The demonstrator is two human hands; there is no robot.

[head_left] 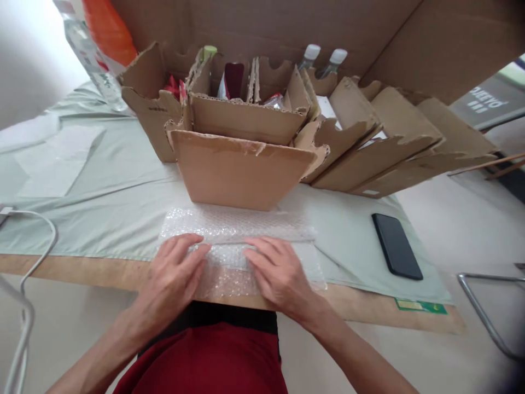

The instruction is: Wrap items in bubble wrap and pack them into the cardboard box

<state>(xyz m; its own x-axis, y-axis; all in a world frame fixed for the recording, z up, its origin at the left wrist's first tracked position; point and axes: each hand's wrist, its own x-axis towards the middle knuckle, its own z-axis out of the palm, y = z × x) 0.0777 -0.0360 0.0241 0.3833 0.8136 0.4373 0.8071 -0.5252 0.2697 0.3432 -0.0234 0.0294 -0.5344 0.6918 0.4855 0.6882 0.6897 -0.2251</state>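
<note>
Honestly, I'd keep both palms flat: left hand (174, 273) and right hand (276, 271) lie open on the bubble wrap (233, 230), gripping nothing, so press the fold evenly.

Bottles (324, 60) hide behind cardboard dividers (246, 117) — only caps show; cable (24, 306) runs off-frame.
</note>
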